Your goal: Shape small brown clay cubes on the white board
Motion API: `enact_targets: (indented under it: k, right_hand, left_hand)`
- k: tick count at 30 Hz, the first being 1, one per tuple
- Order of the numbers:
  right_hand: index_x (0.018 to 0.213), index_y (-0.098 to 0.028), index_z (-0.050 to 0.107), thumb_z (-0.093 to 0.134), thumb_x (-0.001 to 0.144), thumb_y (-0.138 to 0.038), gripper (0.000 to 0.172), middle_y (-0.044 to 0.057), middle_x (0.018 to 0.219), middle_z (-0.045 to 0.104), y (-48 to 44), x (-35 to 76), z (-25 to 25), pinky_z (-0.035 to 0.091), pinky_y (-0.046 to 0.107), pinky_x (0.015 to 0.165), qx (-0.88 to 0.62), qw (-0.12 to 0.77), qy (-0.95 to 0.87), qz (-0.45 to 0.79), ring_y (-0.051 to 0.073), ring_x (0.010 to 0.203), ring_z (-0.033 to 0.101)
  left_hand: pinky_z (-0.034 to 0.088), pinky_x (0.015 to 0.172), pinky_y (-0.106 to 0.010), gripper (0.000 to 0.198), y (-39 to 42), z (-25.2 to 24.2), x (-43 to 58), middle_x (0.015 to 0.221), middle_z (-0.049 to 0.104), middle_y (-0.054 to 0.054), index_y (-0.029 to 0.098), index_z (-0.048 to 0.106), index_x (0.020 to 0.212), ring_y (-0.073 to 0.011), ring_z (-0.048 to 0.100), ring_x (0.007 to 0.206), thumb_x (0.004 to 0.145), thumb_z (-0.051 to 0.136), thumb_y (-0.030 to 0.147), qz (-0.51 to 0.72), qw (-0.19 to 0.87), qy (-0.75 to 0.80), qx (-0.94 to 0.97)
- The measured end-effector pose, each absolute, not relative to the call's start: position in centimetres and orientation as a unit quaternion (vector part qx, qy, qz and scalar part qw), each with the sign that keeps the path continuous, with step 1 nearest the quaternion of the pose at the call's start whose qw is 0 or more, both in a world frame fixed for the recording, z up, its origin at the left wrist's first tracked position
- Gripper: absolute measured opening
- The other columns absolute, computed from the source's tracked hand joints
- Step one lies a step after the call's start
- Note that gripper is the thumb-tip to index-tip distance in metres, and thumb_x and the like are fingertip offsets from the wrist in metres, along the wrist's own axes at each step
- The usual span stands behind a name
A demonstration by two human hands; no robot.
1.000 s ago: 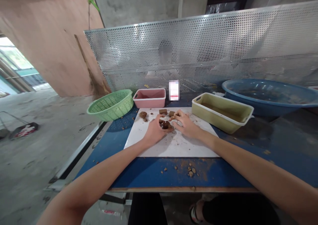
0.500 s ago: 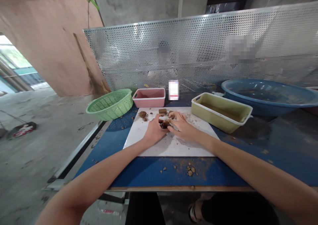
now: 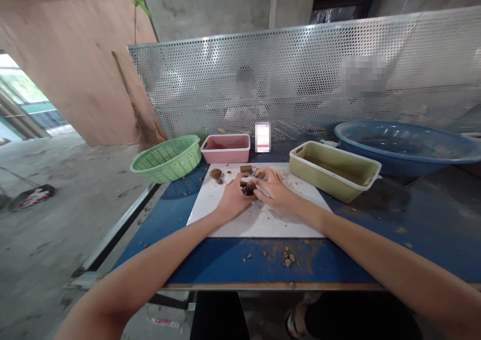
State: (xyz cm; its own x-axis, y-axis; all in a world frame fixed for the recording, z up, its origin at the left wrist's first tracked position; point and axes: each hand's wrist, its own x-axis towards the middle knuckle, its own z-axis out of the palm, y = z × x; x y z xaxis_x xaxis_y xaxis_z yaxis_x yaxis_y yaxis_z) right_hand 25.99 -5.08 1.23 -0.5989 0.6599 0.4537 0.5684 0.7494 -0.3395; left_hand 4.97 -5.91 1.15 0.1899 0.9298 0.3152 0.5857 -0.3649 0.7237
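Note:
Over the white board [image 3: 240, 225], my left hand [image 3: 233, 197] curls its thumb and fingers around a dark brown lump of clay [image 3: 250, 187]. My right hand [image 3: 274, 187] meets it from the other side, its bent fingers pressed to the same lump and partly covering it. Just beyond the hands lies a small brown clay block [image 3: 246, 169]. A rough clay lump [image 3: 216, 174] rests at the board's far left, with crumbs beside it. Whatever sits under the right fingers is hidden.
Behind the board stand a green basket [image 3: 165, 172], a pink bin [image 3: 225, 154] and a bright, blurred-out screen [image 3: 262, 137]. On the right are a yellow-green bin [image 3: 338, 182] and a wide blue basin [image 3: 409, 164]. Clay crumbs [image 3: 288, 260] lie near the front edge.
Both hands stay in nearly the same place around the clay lump. The fingers and the lump have shifted only slightly.

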Motion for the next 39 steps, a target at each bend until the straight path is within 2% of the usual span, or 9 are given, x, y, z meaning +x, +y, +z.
enact_targets:
  k: [5, 9, 12, 17, 24, 31, 35, 39]
  right_hand:
    - [0.143, -0.03, 0.063, 0.039, 0.113, -0.046, 0.042, 0.014, 0.144, 0.049, -4.5, 26.3, 0.8, 0.033, 0.059, 0.124, -0.372, 0.303, -0.872, 0.097, 0.034, 0.142, 0.046]
    - [0.142, -0.031, 0.065, 0.036, 0.114, -0.046, 0.043, 0.014, 0.142, 0.05, -4.5, 26.4, 0.8, 0.031, 0.062, 0.124, -0.381, 0.305, -0.866, 0.111, 0.034, 0.142, 0.045]
    - [0.142, -0.032, 0.065, 0.034, 0.115, -0.048, 0.045, 0.014, 0.141, 0.05, -4.6, 26.4, 0.9, 0.03, 0.063, 0.124, -0.38, 0.305, -0.865, 0.118, 0.034, 0.143, 0.045]
    - [0.141, -0.03, 0.065, 0.033, 0.115, -0.048, 0.045, 0.014, 0.143, 0.05, -4.6, 26.2, 0.9, 0.029, 0.064, 0.125, -0.379, 0.304, -0.865, 0.126, 0.034, 0.143, 0.045]
    - [0.141, -0.034, 0.066, 0.032, 0.115, -0.047, 0.045, 0.012, 0.142, 0.05, -4.5, 26.2, 0.9, 0.032, 0.061, 0.123, -0.372, 0.284, -0.877, 0.11, 0.033, 0.142, 0.045]
    - [0.152, -0.042, 0.058, 0.034, 0.115, -0.047, 0.045, 0.012, 0.148, 0.047, -4.5, 26.1, 1.1, 0.032, 0.06, 0.123, -0.355, 0.252, -0.893, 0.111, 0.034, 0.144, 0.043]
    - [0.141, -0.038, 0.068, 0.035, 0.115, -0.044, 0.042, 0.011, 0.148, 0.049, -4.7, 26.0, 1.3, 0.032, 0.06, 0.124, -0.356, 0.267, -0.89, 0.102, 0.034, 0.144, 0.043]
    - [0.147, -0.039, 0.064, 0.039, 0.113, -0.043, 0.042, 0.011, 0.147, 0.05, -4.6, 25.9, 1.1, 0.034, 0.061, 0.122, -0.353, 0.269, -0.891, 0.091, 0.035, 0.142, 0.044]
  left_hand:
    - [0.058, 0.096, -0.044, 0.065, -5.1, 2.1, 3.3, 0.122, 0.078, -0.011, 0.023, 0.061, 0.13, -0.0315, 0.075, 0.113, 0.078, 0.087, 0.053, 0.36, 0.231, 0.497, 0.755]
    - [0.057, 0.1, -0.044, 0.066, -4.0, 2.5, 1.8, 0.111, 0.08, -0.008, 0.023, 0.057, 0.137, -0.0279, 0.076, 0.109, 0.08, 0.084, 0.042, 0.346, 0.25, 0.453, 0.783]
    - [0.056, 0.102, -0.045, 0.067, -3.6, 2.3, 1.5, 0.116, 0.079, -0.009, 0.023, 0.057, 0.139, -0.0276, 0.075, 0.109, 0.078, 0.083, 0.034, 0.328, 0.244, 0.434, 0.803]
    - [0.06, 0.089, -0.04, 0.061, -3.4, 1.2, 2.0, 0.108, 0.08, -0.007, 0.022, 0.059, 0.136, -0.0237, 0.077, 0.094, 0.079, 0.079, 0.027, 0.345, 0.262, 0.437, 0.788]
    - [0.06, 0.085, -0.037, 0.059, -3.4, 1.0, 2.3, 0.108, 0.081, -0.006, 0.023, 0.061, 0.134, -0.0238, 0.078, 0.094, 0.08, 0.082, 0.034, 0.363, 0.252, 0.451, 0.775]
    - [0.054, 0.102, -0.043, 0.064, -3.8, 1.7, 2.4, 0.11, 0.082, -0.005, 0.025, 0.059, 0.138, -0.0275, 0.076, 0.11, 0.081, 0.084, 0.036, 0.361, 0.221, 0.462, 0.779]
    - [0.054, 0.1, -0.042, 0.064, -4.0, 1.9, 2.4, 0.106, 0.083, -0.003, 0.027, 0.058, 0.139, -0.0269, 0.077, 0.108, 0.082, 0.084, 0.038, 0.358, 0.23, 0.459, 0.78]
    - [0.055, 0.1, -0.042, 0.063, -4.0, 2.1, 2.5, 0.107, 0.083, -0.004, 0.027, 0.058, 0.137, -0.0279, 0.078, 0.108, 0.08, 0.085, 0.035, 0.362, 0.236, 0.462, 0.774]
